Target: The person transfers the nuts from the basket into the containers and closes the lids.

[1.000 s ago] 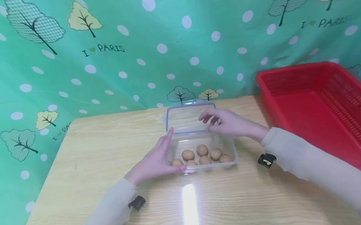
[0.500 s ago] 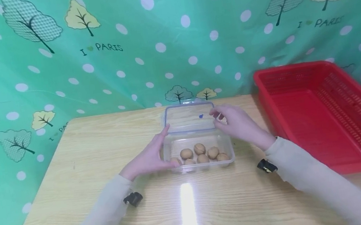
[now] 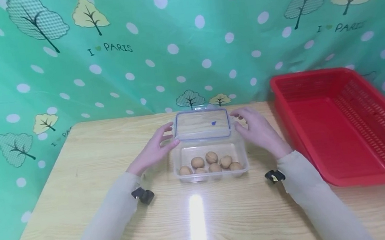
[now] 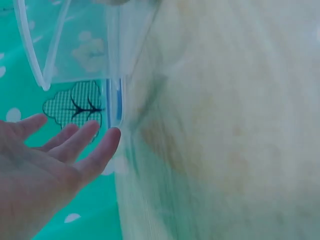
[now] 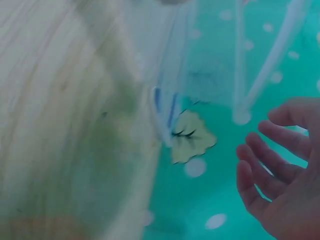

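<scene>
A clear plastic food container (image 3: 243, 154) stands on the table with several walnuts (image 3: 211, 157) lying in it. Right behind it lies its clear lid (image 3: 193, 124), flat, with a blue seal round the edge and a small blue spot showing. My left hand (image 3: 153, 151) is at the lid's left side, fingers spread and slightly bent, gripping nothing. On the lid's other side, my right hand (image 3: 259, 132) has its fingers loosely bent and holds nothing. Whether fingertips touch the lid's edges I cannot tell. Both wrist views show the container's wall (image 4: 82, 55) beyond the fingers.
A large red plastic basket (image 3: 305, 147) stands on the right of the wooden table (image 3: 108, 147). A green curtain (image 3: 118, 85) with dots and trees hangs behind the table's far edge. A bright light reflection lies on the tabletop in front of the container.
My left hand has let go of the container's left side and moved back to the lid's left edge. The right hand has moved right, from over the lid to its right edge.
</scene>
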{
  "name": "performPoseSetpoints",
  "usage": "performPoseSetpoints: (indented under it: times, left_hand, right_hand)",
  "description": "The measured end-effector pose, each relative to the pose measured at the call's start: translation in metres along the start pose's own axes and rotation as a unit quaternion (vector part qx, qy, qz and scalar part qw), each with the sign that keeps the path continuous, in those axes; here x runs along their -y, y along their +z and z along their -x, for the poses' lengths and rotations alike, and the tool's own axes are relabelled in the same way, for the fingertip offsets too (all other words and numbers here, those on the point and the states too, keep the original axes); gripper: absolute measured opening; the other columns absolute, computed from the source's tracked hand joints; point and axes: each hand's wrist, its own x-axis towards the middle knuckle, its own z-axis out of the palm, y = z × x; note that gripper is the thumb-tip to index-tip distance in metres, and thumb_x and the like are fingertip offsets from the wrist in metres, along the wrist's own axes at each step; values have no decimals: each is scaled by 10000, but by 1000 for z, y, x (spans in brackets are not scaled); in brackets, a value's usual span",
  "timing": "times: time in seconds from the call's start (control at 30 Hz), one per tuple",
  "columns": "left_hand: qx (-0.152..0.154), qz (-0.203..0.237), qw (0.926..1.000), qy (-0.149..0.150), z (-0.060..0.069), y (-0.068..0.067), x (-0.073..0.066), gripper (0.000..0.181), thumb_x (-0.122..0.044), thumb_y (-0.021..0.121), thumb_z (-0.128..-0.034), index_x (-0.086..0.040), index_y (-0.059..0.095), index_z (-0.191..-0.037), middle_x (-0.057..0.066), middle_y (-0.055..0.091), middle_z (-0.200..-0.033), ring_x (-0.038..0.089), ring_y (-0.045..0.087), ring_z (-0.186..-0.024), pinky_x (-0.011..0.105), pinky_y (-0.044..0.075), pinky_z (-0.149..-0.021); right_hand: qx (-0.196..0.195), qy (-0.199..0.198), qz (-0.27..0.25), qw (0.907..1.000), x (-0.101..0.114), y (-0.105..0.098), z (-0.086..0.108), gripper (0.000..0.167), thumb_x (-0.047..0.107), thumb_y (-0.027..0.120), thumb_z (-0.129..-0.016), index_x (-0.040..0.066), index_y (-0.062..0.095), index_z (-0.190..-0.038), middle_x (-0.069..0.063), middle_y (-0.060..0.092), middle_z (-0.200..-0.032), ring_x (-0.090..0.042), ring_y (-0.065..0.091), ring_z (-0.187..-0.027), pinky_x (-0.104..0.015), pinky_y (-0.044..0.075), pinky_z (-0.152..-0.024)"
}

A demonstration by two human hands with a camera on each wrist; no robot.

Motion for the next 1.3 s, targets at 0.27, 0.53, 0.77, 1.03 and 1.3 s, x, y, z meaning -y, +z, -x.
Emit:
performPoseSetpoints:
  times: [0.27,0.53,0.77,1.03,1.3]
  left_hand:
    - [-255,-380,9985,-312,-21,-8,11,657,-400,449,-1019,-70,207,-1532,237,201,-1528,399,320,-1350,550,275,-1095]
    - [-99,-475,9978,-461,-40,-2,21,632,-247,444,-1026,-15,147,-1533,300,246,-1502,424,346,-1331,554,271,-1096]
    - [-129,627,9952,-734,-49,-3,16,638,-220,411,-1030,-65,78,-1551,299,285,-1484,429,400,-1291,491,350,-1073]
    - [-304,1775,9801,-837,-47,-6,21,661,-207,455,-1022,-83,84,-1554,287,281,-1487,427,411,-1282,438,423,-1027]
    - [-451,2143,9742,-547,-46,-5,15,660,-141,483,-1002,-47,121,-1546,258,332,-1469,436,459,-1239,463,424,-1022]
  right_hand:
    - [-27,437,-816,9957,-34,13,-15,379,25,536,-932,-90,514,-1293,-271,554,-1243,-394,568,-1074,-489,488,-917]
    - [321,1111,-1402,9833,-50,32,-19,522,42,534,-950,-46,361,-1434,-315,471,-1343,-441,494,-1199,-504,395,-1034]
    - [290,1385,-2008,9694,-54,34,-20,573,70,535,-966,-34,295,-1476,-305,426,-1393,-435,434,-1259,-513,384,-1041]
    - [186,1584,-2834,9457,-52,29,-16,651,30,512,-927,-5,229,-1512,-232,302,-1506,-435,499,-1180,-474,458,-961]
    - [-238,1388,-3022,9428,-44,22,-13,714,11,496,-929,6,122,-1537,-200,276,-1521,-397,446,-1259,-465,426,-992]
